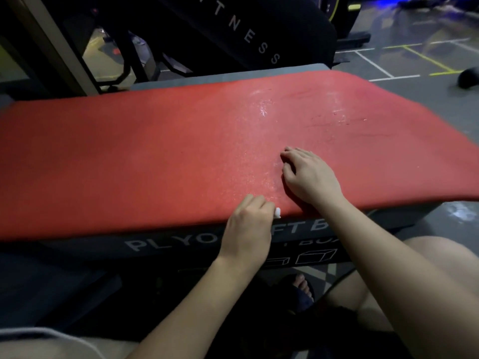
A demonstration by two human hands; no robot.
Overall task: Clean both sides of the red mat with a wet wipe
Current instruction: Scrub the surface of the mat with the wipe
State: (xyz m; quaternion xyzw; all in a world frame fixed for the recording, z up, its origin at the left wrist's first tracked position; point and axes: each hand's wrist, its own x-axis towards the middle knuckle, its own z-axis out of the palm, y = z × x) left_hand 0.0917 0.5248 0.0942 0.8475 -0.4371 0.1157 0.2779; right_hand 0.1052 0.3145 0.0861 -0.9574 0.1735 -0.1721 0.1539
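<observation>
— The left hand (246, 224) pinches a balled wet wipe (277, 212), lower centre; the right hand (308, 174) rests unclenched on the red mat (129, 156).
— The mat spans mid-frame atop the box (181, 242). It's probably soft, floppy and wet-slick; take its near edge.

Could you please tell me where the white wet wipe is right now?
In the head view, the white wet wipe pokes out of the left hand at the near edge of the flat red mat, just left of the right hand.

wet-streaked red mat (155, 156) lies flat, white wipe (277, 212) at near edge.
</observation>
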